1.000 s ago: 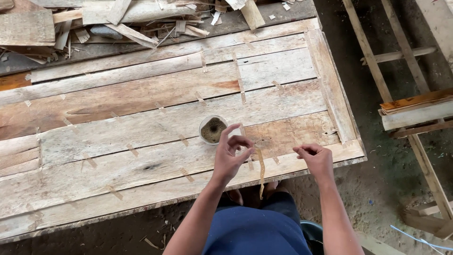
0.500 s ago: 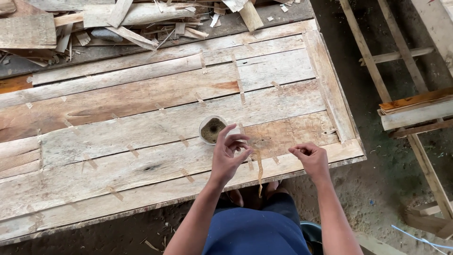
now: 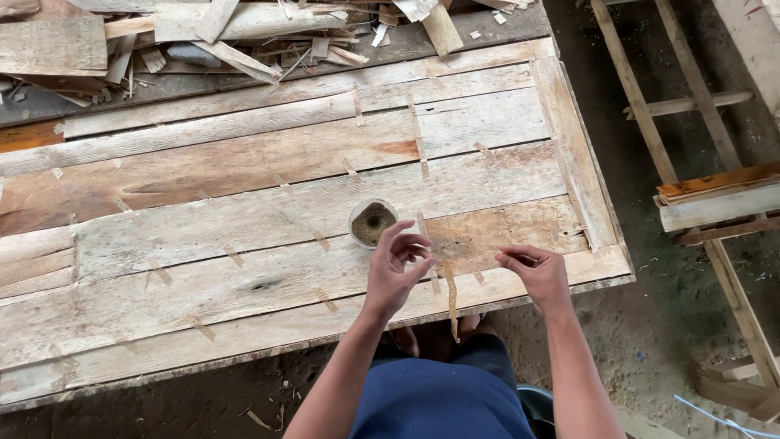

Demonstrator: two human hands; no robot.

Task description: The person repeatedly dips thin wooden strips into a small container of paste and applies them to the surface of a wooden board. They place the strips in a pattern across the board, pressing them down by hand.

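Your left hand hovers over the near edge of the plank panel, its thumb and forefinger pinched on the top end of a thin tan strip. The other fingers are fanned out and lifted above the pinch. The strip hangs down from that pinch, crosses the panel's near edge and ends in front of your knees, its lower part slightly wavy. Your right hand floats just right of the strip, not touching it, also above the panel's near edge. Its fingertips are drawn together towards the thumb; whether they nip anything is too small to tell.

Just beyond your left fingertips, a small round cup of brownish stuff stands on the panel, close to the hand but apart from it. Short tan patches lie across the panel's seams. At the panel's far side lies a heap of wood offcuts.
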